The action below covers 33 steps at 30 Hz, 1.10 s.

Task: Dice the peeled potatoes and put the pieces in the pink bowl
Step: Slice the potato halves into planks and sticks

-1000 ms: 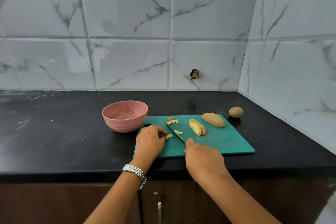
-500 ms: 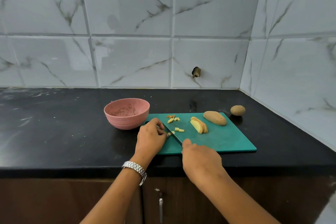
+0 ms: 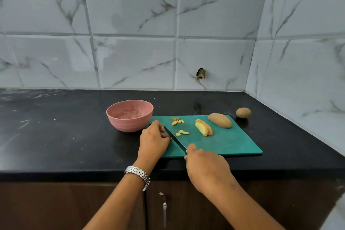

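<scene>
Green cutting board (image 3: 233, 142) on a black counter (image 3: 56, 127), with the pink bowl (image 3: 129, 115) standing just beside its far left corner. The right hand (image 3: 205, 166) grips the knife (image 3: 174, 139) by its handle (hidden under the palm). The blade runs diagonally towards the left hand (image 3: 153, 141), whose curled fingers pinch a small potato piece (image 3: 170, 138) at the blade. Two clusters of diced pieces (image 3: 182, 133) lie on the board beyond the blade. Further right lie a sliced potato half (image 3: 204, 128) and a long uncut potato (image 3: 220, 120). A round potato (image 3: 243, 112) sits on the counter off the far right corner. A metal watch (image 3: 138, 173) circles the left wrist.
</scene>
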Each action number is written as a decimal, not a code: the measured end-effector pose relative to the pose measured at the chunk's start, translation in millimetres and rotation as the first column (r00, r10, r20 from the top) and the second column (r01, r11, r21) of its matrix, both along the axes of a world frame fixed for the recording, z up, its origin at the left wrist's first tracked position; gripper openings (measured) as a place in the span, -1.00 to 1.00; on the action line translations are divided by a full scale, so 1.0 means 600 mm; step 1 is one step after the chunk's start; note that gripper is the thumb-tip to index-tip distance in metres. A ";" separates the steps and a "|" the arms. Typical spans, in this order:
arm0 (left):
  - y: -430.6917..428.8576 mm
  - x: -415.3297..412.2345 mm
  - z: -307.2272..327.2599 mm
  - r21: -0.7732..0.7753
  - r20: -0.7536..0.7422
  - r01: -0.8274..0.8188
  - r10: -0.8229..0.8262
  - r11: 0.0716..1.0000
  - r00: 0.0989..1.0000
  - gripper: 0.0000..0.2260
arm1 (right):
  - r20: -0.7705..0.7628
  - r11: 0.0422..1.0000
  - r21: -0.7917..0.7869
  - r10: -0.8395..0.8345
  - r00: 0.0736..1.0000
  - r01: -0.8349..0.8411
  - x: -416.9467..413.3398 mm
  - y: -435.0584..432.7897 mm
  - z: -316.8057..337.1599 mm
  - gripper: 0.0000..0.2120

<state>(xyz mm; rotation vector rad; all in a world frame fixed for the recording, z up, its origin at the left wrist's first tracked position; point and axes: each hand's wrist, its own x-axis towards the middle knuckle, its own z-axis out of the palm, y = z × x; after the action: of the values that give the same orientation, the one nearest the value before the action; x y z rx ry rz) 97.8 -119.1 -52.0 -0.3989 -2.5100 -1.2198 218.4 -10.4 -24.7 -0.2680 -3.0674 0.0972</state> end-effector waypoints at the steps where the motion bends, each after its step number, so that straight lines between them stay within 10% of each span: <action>1: 0.000 0.001 0.000 -0.002 -0.001 -0.005 0.005 1.000 1.000 -0.73 | 0.008 1.000 -0.007 -0.011 1.000 0.011 -0.002 -0.002 -0.001 -0.88; 21: 0.009 -0.043 0.030 -0.079 0.183 0.141 -0.124 0.987 0.975 -0.74 | -0.003 0.983 -0.178 -0.055 0.999 0.053 -0.026 0.084 0.029 -0.64; 28: 0.001 -0.032 0.032 -0.008 0.162 0.410 -0.403 0.912 0.901 -0.70 | -0.051 0.934 -0.356 -0.059 0.997 0.037 -0.039 0.127 0.005 -0.66; 33: 0.008 -0.047 0.042 -0.267 0.107 0.465 -0.453 0.844 0.885 -0.68 | -0.147 0.888 -0.454 0.002 0.989 -0.069 -0.037 0.140 0.001 -0.80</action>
<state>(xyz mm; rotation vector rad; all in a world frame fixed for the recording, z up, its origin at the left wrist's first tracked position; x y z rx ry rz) 69.6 -114.1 -27.0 -1.1171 -2.7239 -1.0099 196.2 73.4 -24.2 -0.2120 -2.8618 0.8128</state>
